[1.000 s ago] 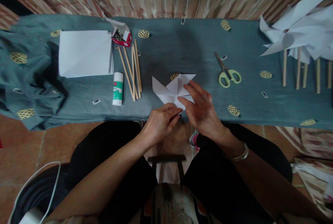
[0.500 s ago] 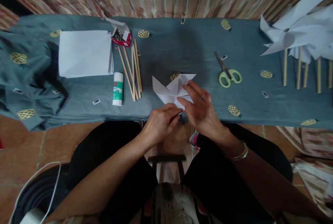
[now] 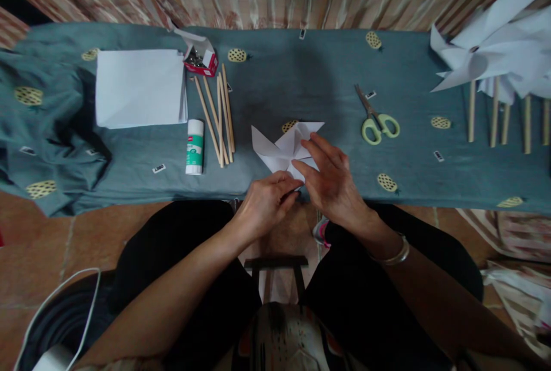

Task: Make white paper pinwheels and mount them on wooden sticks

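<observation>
A white paper pinwheel (image 3: 279, 151) with folded blades lies at the near edge of the cloth-covered table in front of me. My left hand (image 3: 269, 197) pinches its near corner between thumb and fingers. Across the right side of the same paper, my right hand (image 3: 329, 178) presses with its thumb near the centre and other fingertips on the right-hand blade, holding it from above. Both hands partly cover the near and right blades. Whether anything small sits under the fingertips, I cannot make out.
Left of the pinwheel are wooden sticks (image 3: 221, 118), a glue stick (image 3: 195, 147), an opened red box of small metal pieces (image 3: 201, 61) and a paper stack (image 3: 138, 88). Green-handled scissors (image 3: 375, 121) lie to the right. Several pinwheels on sticks (image 3: 486, 52) rest at far right.
Almost nothing differs. Both hands keep their places on the paper pinwheel, and the view shifts very slightly.
</observation>
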Tool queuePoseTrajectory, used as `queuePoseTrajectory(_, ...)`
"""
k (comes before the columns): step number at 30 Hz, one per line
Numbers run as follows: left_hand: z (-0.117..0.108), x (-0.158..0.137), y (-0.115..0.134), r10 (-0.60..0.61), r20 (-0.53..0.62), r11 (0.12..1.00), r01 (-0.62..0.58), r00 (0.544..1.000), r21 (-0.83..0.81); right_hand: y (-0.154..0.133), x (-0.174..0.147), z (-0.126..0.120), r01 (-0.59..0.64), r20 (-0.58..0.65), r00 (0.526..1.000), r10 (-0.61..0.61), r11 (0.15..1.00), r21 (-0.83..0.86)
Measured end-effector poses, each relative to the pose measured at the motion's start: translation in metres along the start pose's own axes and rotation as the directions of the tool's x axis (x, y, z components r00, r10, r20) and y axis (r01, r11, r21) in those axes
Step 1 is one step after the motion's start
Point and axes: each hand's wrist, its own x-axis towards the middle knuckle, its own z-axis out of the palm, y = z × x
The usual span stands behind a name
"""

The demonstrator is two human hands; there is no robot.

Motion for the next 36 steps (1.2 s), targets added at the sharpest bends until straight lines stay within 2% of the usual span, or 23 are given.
queuePoseTrajectory(11,0.0,0.0,-0.001,-0.009,0.02,1.0,0.009,1.0,-0.001,-0.004,0.006,0.002,-0.036,0.021,0.999,0.035,0.999,0.034)
queuePoseTrajectory(15,-0.002,0.0,0.002,-0.032,0.019,0.999,0.032,0.999,0.028,-0.003,0.013,0.001,-0.021,0.02,1.0,0.021,0.999,-0.032)
queuePoseTrajectory(18,-0.01,0.001,0.006,-0.044,-0.013,0.999,0.044,0.999,0.005,-0.004,0.018,-0.003,-0.016,0.026,1.0,0.017,0.999,-0.033)
queuePoseTrajectory(20,-0.019,0.002,0.007,-0.057,-0.075,0.998,0.056,0.996,-0.014,-0.005,0.021,-0.005,-0.012,0.04,0.999,0.013,1.0,-0.02)
queuePoseTrajectory(24,-0.038,0.004,0.001,-0.206,-0.239,0.978,0.193,0.949,-0.076,-0.004,0.021,-0.012,0.037,0.091,0.995,-0.035,0.999,-0.019)
queuePoseTrajectory(27,-0.046,0.005,-0.007,-0.32,-0.303,0.944,0.275,0.898,-0.181,-0.003,0.018,-0.016,0.055,0.133,0.99,-0.055,0.998,0.009)
queuePoseTrajectory(36,-0.048,0.007,-0.014,-0.433,-0.314,0.882,0.325,0.845,-0.342,-0.005,0.019,-0.013,0.061,0.13,0.99,-0.059,0.998,-0.012)
